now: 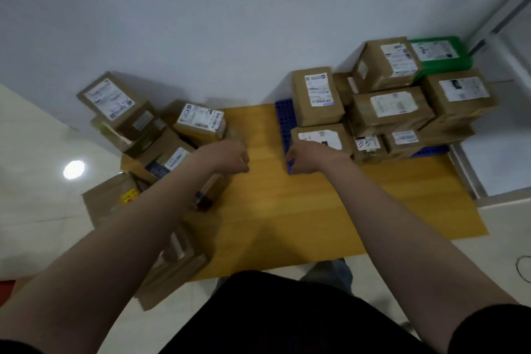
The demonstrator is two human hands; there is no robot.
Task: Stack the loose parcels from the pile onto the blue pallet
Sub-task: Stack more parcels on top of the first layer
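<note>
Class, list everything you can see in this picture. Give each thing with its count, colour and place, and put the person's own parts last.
blue pallet: one, blue, at right on the mat, mostly covered by parcels
stacked parcels: about ten, brown cardboard, on the pallet against the wall
green parcel: one, green, top of the stack, far right
loose parcels: roughly eight, brown, piled at left
mat: one, yellow wood-look, on the floor under the pallet
wall: white, behind both groups
cable: one, dark, on the floor at the right edge
left hand: by the pile's right edge, fingers curled
right hand: over the pallet's near left corner, fingers curled
</note>
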